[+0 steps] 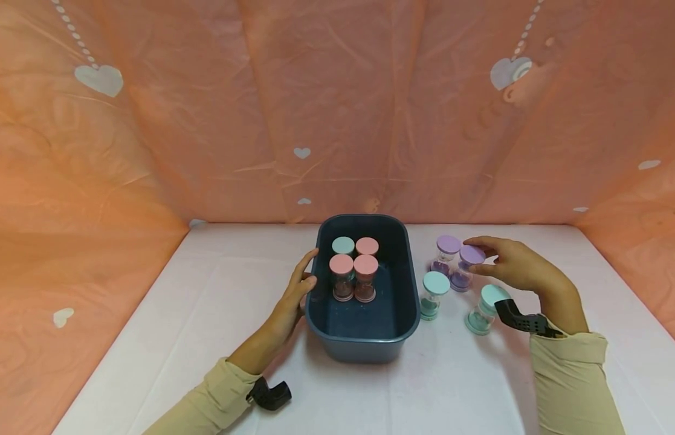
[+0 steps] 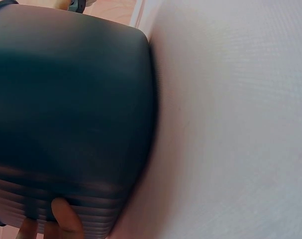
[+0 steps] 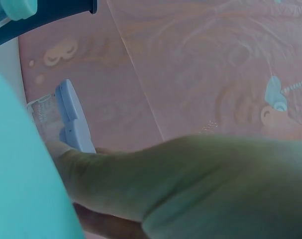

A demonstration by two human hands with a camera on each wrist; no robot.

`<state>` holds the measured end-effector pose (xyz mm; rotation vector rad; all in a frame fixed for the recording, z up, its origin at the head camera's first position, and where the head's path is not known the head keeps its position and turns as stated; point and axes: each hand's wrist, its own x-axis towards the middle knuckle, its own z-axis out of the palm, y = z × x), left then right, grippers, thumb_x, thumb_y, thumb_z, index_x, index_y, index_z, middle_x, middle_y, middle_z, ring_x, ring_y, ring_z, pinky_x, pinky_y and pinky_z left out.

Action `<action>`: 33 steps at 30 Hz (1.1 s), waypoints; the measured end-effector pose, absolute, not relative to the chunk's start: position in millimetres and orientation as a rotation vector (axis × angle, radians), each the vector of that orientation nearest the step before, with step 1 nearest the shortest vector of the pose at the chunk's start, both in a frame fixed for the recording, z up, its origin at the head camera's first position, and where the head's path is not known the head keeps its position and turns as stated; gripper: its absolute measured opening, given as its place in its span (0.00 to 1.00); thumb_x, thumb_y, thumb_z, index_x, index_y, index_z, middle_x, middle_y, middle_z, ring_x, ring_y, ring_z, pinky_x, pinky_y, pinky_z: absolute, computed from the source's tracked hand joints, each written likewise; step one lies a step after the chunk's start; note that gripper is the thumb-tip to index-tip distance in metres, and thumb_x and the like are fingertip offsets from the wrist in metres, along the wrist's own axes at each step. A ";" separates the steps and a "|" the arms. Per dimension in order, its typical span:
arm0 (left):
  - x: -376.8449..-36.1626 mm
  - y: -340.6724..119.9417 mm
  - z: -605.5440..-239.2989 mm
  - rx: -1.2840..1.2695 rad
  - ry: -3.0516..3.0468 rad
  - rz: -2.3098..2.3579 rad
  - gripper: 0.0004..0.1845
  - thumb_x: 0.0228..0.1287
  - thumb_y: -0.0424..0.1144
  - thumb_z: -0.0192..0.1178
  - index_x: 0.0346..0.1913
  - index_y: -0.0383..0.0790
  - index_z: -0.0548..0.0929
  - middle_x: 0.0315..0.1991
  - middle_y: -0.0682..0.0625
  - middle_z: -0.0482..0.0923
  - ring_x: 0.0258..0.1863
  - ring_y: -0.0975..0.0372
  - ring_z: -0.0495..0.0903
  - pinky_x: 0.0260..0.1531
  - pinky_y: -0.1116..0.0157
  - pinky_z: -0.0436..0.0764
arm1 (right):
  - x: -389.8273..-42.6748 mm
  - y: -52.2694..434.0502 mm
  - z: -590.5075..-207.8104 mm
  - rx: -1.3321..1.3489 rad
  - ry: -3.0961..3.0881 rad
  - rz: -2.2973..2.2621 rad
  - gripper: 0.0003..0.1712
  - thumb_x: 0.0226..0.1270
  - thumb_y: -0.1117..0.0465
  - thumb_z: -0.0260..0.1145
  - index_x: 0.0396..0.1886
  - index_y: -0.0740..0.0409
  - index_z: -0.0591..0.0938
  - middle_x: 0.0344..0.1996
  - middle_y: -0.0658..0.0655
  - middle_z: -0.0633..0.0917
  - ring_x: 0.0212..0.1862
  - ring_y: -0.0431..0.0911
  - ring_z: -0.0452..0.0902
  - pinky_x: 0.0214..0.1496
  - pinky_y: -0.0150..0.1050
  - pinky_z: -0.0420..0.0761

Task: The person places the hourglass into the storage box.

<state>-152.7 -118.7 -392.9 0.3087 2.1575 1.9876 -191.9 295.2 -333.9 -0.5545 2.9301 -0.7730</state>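
Observation:
A dark blue plastic bin (image 1: 362, 347) stands mid-table, holding several sand timers with pink caps (image 1: 341, 264) and one with a mint cap (image 1: 343, 245). My left hand (image 1: 290, 302) rests along the bin's left side; in the left wrist view its fingers (image 2: 67, 219) lie against the ribbed wall. Right of the bin, my right hand (image 1: 513, 264) pinches a purple-capped sand timer (image 1: 472, 255) near its top, thumb on the near side. Close behind it stands a second purple sand timer (image 1: 448, 246). In the right wrist view the purple caps (image 3: 73, 117) show beyond the thumb.
One mint-capped sand timer (image 1: 435, 289) stands beside the bin's right wall. Another mint one (image 1: 485, 305) is below my right hand, near the black wrist camera (image 1: 524, 320). An orange-pink sheet with hearts (image 1: 337, 121) hangs behind the white table (image 1: 206, 302).

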 end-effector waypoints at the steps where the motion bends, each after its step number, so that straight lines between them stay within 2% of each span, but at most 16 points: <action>1: -152.8 -118.6 -392.9 0.312 2.160 1.987 0.32 0.70 0.55 0.41 0.76 0.70 0.52 0.70 0.41 0.51 0.70 0.45 0.53 0.63 0.31 0.56 | -191.7 295.3 -333.8 -0.563 2.938 -0.773 0.32 0.64 0.53 0.70 0.65 0.61 0.75 0.52 0.64 0.85 0.55 0.59 0.79 0.57 0.59 0.77; 7: -153.5 -118.0 -392.6 0.312 2.174 1.985 0.32 0.70 0.56 0.41 0.76 0.69 0.53 0.70 0.41 0.51 0.71 0.45 0.52 0.63 0.29 0.54 | -190.6 294.7 -331.5 -0.603 2.978 -0.761 0.30 0.62 0.55 0.72 0.62 0.61 0.77 0.49 0.61 0.86 0.54 0.56 0.80 0.57 0.58 0.76; 15: -153.6 -118.6 -393.9 0.297 2.176 1.977 0.32 0.70 0.56 0.42 0.76 0.70 0.53 0.71 0.42 0.51 0.70 0.45 0.54 0.63 0.32 0.59 | -187.9 292.6 -327.5 -0.613 3.015 -0.790 0.30 0.62 0.54 0.72 0.62 0.61 0.78 0.49 0.61 0.86 0.54 0.56 0.80 0.56 0.57 0.77; 22: -153.8 -118.4 -393.8 0.295 2.176 1.973 0.32 0.70 0.56 0.42 0.76 0.70 0.53 0.70 0.42 0.52 0.70 0.45 0.55 0.63 0.32 0.59 | -183.5 291.4 -319.6 -0.630 3.085 -0.788 0.31 0.62 0.53 0.72 0.63 0.60 0.78 0.50 0.61 0.87 0.52 0.54 0.81 0.51 0.48 0.79; 23: -153.7 -118.2 -393.6 0.295 2.174 1.974 0.32 0.70 0.56 0.42 0.76 0.70 0.53 0.70 0.42 0.52 0.70 0.45 0.55 0.63 0.32 0.58 | -182.7 291.6 -318.2 -0.652 3.098 -0.793 0.31 0.62 0.53 0.73 0.63 0.60 0.79 0.50 0.60 0.87 0.51 0.52 0.81 0.50 0.47 0.79; 25: -153.6 -118.1 -393.3 0.293 2.172 1.975 0.32 0.70 0.57 0.42 0.76 0.71 0.53 0.70 0.42 0.52 0.71 0.44 0.54 0.64 0.31 0.57 | -180.6 291.8 -314.7 -0.686 3.132 -0.804 0.30 0.61 0.54 0.73 0.62 0.59 0.80 0.49 0.58 0.87 0.49 0.41 0.80 0.47 0.41 0.79; 27: -153.6 -118.2 -393.4 0.294 2.169 1.975 0.32 0.70 0.57 0.42 0.76 0.71 0.53 0.70 0.42 0.52 0.70 0.44 0.54 0.64 0.31 0.57 | -178.2 291.7 -310.7 -0.718 3.154 -0.828 0.30 0.60 0.55 0.74 0.61 0.58 0.81 0.49 0.57 0.87 0.47 0.30 0.76 0.46 0.36 0.78; 29: -153.5 -118.5 -393.6 0.293 2.169 1.975 0.32 0.70 0.57 0.42 0.76 0.71 0.53 0.70 0.41 0.52 0.70 0.44 0.55 0.63 0.32 0.58 | -176.2 291.2 -307.4 -0.749 3.173 -0.849 0.29 0.59 0.56 0.75 0.60 0.57 0.82 0.49 0.55 0.87 0.45 0.24 0.71 0.44 0.32 0.77; 31: -153.6 -118.6 -393.7 0.295 2.171 1.974 0.32 0.70 0.56 0.42 0.76 0.70 0.53 0.69 0.41 0.52 0.69 0.44 0.55 0.62 0.33 0.60 | -173.1 290.2 -303.3 -0.752 3.182 -0.857 0.28 0.59 0.56 0.75 0.60 0.56 0.82 0.51 0.55 0.87 0.46 0.27 0.73 0.44 0.31 0.76; 33: -153.7 -118.4 -393.6 0.298 2.176 1.975 0.32 0.70 0.56 0.42 0.76 0.70 0.53 0.69 0.41 0.52 0.69 0.44 0.55 0.62 0.34 0.60 | -169.6 288.5 -299.3 -0.730 3.193 -0.849 0.27 0.59 0.55 0.75 0.59 0.54 0.82 0.50 0.54 0.87 0.47 0.35 0.76 0.45 0.31 0.76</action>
